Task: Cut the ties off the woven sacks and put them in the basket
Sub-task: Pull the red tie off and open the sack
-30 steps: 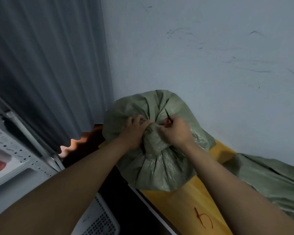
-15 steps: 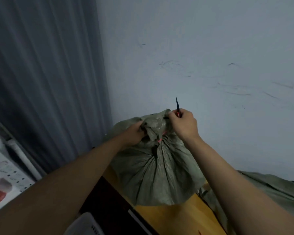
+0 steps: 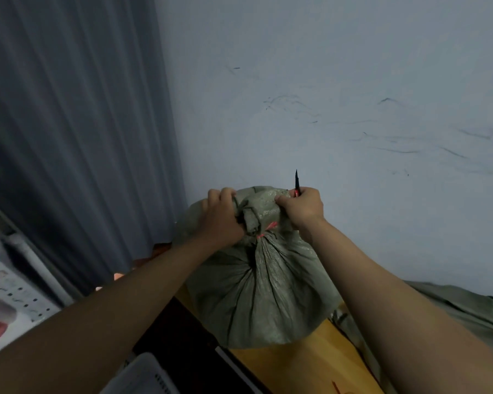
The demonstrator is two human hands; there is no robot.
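A: State the position of the woven sack (image 3: pixel 262 294).

B: The green woven sack stands upright at the left edge of the yellow table (image 3: pixel 305 368), close to the grey wall (image 3: pixel 325 81). Its mouth is gathered into a neck and bound by a red tie (image 3: pixel 265 231). The tie is intact. The sack bulges, but its contents are hidden.

A: State the condition of each hand.

B: The left hand (image 3: pixel 222 220) grips the bunched fabric above the tie, on the neck's left side, fingers curled tight. The right hand (image 3: pixel 303 207) grips the fabric on the neck's right side and also holds a cutting tool (image 3: pixel 296 184); its dark tip points straight up, clear of the sack. The tool's type cannot be determined.

A: List the other containers.

B: A second green sack (image 3: pixel 467 311) lies slumped at the table's right edge, near the wall; its mouth is out of view. A white slotted basket (image 3: pixel 145 376) shows at the bottom edge of the view, below the table's left edge. Only its rim is visible, so its contents cannot be determined.

A: Other items?

B: A grey curtain (image 3: pixel 69 123) hangs to the left of the wall, and a white perforated shelf (image 3: pixel 15 294) stands at the far left.
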